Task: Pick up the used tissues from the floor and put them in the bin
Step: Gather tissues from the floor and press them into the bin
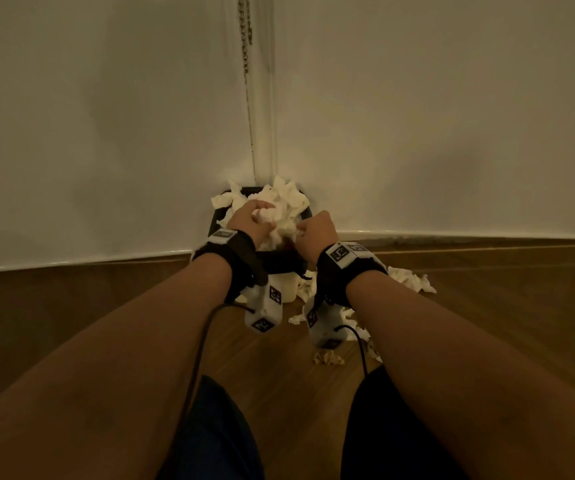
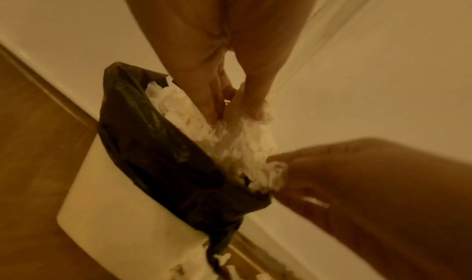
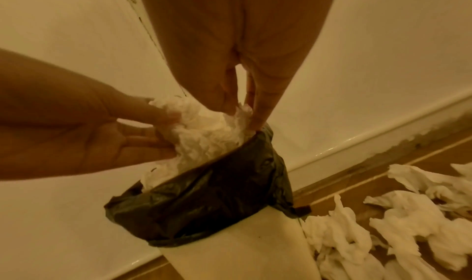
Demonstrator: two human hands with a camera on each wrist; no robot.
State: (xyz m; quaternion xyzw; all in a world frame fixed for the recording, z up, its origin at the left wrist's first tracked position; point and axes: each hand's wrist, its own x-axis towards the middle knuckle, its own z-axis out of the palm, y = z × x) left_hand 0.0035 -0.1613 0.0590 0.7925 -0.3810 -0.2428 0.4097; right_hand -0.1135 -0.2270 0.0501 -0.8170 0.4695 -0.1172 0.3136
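Observation:
A white bin with a black liner stands in the room's corner, heaped over its rim with crumpled white tissues. Over the heap, my left hand grips a wad of tissue; the right wrist view has its fingers curled into the pile. My right hand is at the bin's right rim and pinches tissue between thumb and fingers. Several more tissues lie on the wooden floor right of the bin.
White walls meet behind the bin, with a blind chain hanging in the corner. A skirting board runs along the floor. My knees in dark trousers are low in the head view. A small tissue ball lies near them.

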